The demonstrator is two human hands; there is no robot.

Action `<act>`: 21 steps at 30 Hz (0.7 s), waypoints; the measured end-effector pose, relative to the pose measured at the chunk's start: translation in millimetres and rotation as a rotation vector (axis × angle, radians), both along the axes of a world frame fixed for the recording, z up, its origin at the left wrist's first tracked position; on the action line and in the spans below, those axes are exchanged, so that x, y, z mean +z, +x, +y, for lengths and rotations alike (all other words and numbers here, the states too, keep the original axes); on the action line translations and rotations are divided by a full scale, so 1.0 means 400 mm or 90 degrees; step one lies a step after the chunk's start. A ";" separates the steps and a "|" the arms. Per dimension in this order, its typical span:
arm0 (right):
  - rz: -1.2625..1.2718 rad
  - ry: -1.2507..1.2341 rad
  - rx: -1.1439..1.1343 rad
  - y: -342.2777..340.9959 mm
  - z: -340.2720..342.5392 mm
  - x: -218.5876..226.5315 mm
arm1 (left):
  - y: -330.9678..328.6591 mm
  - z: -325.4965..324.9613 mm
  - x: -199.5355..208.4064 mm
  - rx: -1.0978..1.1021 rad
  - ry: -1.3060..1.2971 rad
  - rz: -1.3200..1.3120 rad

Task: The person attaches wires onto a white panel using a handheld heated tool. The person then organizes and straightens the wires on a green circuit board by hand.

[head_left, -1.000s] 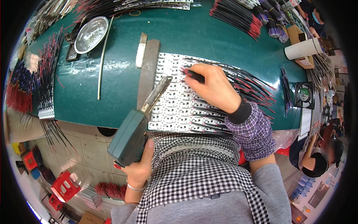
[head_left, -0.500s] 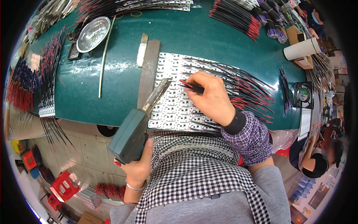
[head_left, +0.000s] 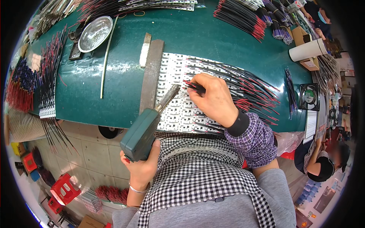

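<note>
My left hand [head_left: 143, 167] is closed round the handle of a dark green soldering gun [head_left: 141, 133]. Its metal nozzle points up and right, with the tip over a white circuit board panel [head_left: 171, 102] covered in rows of small dark parts. Just right of that tip, my right hand [head_left: 213, 97] pinches thin black wires [head_left: 194, 86] with red ends against the panel. Several more black and red wires [head_left: 251, 81] lie across the panel's right part and fan out beyond it. A flat metal bar [head_left: 151, 76] lies along the panel's left edge.
A metal dish [head_left: 95, 34], a thin rod [head_left: 106, 60] and a small metal strip [head_left: 145, 51] lie left of the panel. Wired panels [head_left: 49, 83] hang over the left edge. A small fan [head_left: 310, 97] and a white roll [head_left: 308, 50] stand at right; a co-worker [head_left: 319, 163] sits beyond.
The soldering gun in my left hand has shifted right, bringing its tip nearer to the wires. My right hand has hardly moved and still pinches the wires.
</note>
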State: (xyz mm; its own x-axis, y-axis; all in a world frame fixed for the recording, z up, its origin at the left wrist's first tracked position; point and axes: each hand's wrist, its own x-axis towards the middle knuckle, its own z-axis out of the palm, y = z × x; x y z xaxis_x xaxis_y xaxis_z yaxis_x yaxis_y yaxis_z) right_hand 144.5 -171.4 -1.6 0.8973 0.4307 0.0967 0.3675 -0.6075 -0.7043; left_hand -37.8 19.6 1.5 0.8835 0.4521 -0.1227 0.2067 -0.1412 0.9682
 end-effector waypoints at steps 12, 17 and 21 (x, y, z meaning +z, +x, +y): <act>-0.021 -0.008 0.003 0.001 0.000 -0.005 | -0.002 -0.001 -0.005 -0.002 0.019 0.031; -0.019 -0.008 0.002 0.002 -0.003 -0.007 | -0.008 0.002 -0.013 0.015 0.060 -0.022; -0.022 -0.006 0.004 0.008 -0.003 -0.007 | -0.014 0.006 -0.019 0.006 0.064 -0.039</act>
State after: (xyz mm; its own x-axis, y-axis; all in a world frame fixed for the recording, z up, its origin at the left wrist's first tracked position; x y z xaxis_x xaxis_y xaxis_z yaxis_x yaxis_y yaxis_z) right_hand 147.6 -172.8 -4.4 0.8909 0.4372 0.1229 0.3948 -0.6119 -0.6854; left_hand -43.3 21.8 -6.1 0.8833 0.4684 -0.0219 0.1492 -0.2365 0.9601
